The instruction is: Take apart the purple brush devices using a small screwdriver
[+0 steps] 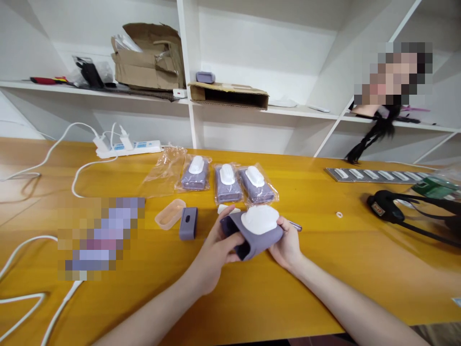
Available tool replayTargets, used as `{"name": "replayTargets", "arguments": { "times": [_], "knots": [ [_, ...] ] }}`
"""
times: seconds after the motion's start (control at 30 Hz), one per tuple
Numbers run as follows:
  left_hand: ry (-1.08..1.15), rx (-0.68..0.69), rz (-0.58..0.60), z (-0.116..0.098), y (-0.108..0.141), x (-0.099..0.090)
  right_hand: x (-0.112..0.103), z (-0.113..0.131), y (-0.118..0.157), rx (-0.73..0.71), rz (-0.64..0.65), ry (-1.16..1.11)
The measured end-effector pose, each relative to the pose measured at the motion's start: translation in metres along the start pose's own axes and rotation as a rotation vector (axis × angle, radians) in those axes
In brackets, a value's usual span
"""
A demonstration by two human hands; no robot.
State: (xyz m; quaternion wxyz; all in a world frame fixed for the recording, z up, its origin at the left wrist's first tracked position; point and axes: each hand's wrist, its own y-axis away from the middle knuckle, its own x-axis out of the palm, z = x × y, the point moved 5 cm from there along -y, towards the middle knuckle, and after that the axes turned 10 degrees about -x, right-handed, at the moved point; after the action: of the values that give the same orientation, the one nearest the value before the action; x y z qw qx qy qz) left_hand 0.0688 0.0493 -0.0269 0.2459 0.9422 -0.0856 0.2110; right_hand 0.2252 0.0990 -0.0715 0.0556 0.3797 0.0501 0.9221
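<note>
Both hands hold a purple-grey hollow sleeve (264, 244) with a white ribbed cap (260, 219) on its upper face, tilted above the table. My left hand (212, 257) is closed around the open left end, a finger reaching in at the opening. At the other end, my right hand (288, 247) grips the sleeve's right edge. Behind that hand a thin metallic rod (296, 226) sticks out; whether it is held or lies on the table I cannot tell. A small white piece (228, 209) lies just behind my left fingers, partly hidden.
Bagged purple units with white caps (227, 185) lie behind my hands. To the left are a purple sleeve (188, 224), a peach tray (170, 214), a blurred-out device (104, 235) and a power strip (129, 149). Rightward are a small ring (339, 215), black headgear (387, 206) and a strip of white parts (370, 174).
</note>
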Motion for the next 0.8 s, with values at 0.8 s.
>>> {"name": "replayTargets", "arguments": {
  "times": [0.8],
  "knots": [
    [-0.002,0.338,0.368,0.006,0.003,0.008,0.034,0.025,0.044,-0.508,0.274,0.395]
  ]
}}
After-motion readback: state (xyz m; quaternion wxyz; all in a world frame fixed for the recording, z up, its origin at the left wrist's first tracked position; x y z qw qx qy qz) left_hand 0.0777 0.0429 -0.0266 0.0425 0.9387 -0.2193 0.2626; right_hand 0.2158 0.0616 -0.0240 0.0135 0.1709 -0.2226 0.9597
